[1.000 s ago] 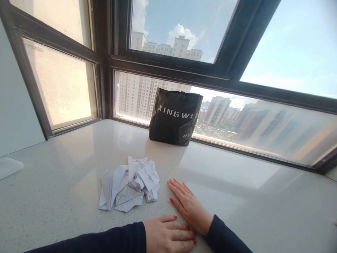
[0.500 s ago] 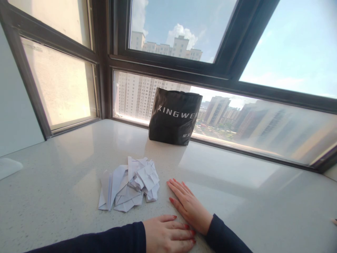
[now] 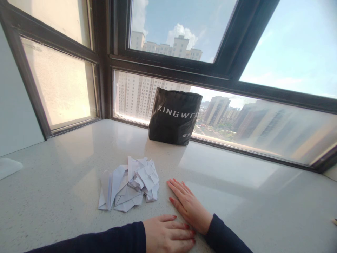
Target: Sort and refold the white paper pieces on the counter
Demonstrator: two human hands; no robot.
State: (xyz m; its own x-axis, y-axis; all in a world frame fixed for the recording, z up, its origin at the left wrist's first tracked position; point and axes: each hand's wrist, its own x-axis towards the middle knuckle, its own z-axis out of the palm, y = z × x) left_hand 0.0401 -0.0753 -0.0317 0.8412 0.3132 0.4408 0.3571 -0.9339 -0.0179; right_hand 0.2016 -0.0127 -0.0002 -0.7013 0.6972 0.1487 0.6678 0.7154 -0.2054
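A pile of white paper [image 3: 130,183] is lying on the pale speckled surface [image 3: 65,168], a little left of centre and close in front of the person. Some sheets in it are folded into long pointed shapes and fanning out toward the left, while the ones on the right side are crumpled into a loose heap.

The right hand [image 3: 188,207] is lying palm down on the surface just beside the pile's right edge. Its fingers are pointing toward the paper without touching it. Its grip is spread flat and is holding nothing. The left hand [image 3: 168,233] is resting nearer the person, also palm down, with its fingers stretching to the right until the tips are meeting the right wrist. That grip is likewise lying open and empty. Both arms are wearing dark blue sleeves [image 3: 105,240].

Farther back, well apart from the paper, a black bag [image 3: 173,117] with white lettering is standing upright against the base of the window [image 3: 168,66]. The dark frame is wrapping around the corner of the room. Tall buildings [image 3: 168,45] and blue sky are showing through the glass. At the far left edge a pale object [image 3: 9,167] is sitting on the surface, too cut off to identify.
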